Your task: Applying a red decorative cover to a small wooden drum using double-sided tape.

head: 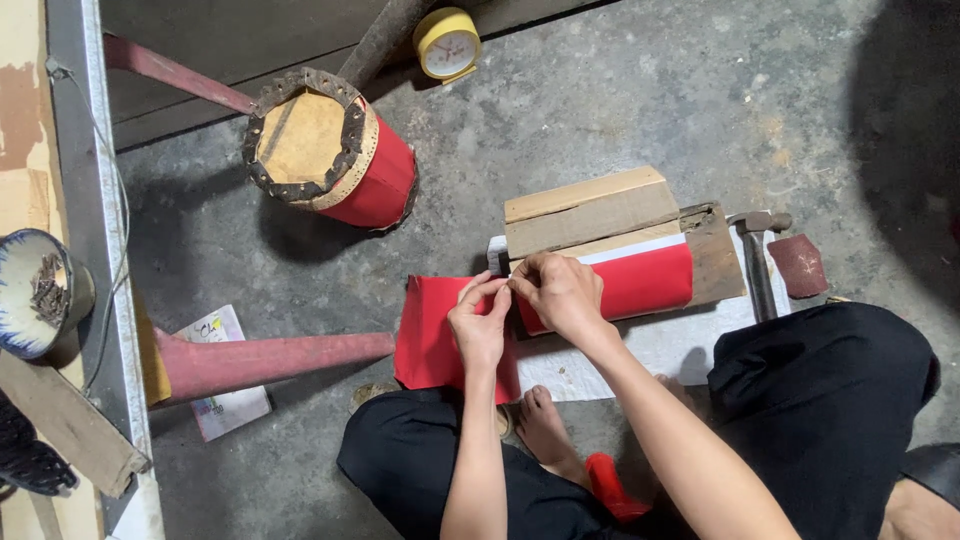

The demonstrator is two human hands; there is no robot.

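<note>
A red sheet point(430, 335) lies on the concrete floor, partly wrapped over a long block point(650, 278) that rests on a wooden board point(715, 255). My left hand point(478, 325) pinches the sheet's upper edge near the block's left end. My right hand point(562, 292) presses fingertips on the same edge, touching my left hand. Cardboard pieces point(590, 205) lie behind the block. White paper point(680, 345) is spread under it.
A small red drum point(335, 150) with a skin top stands at the upper left. A hammer point(757, 260) and a dark red pad point(800, 265) lie at right. A yellow tape roll point(447, 42), a red tapered leg point(270, 358), a bowl of nails point(35, 290) and a booklet point(222, 400) are around.
</note>
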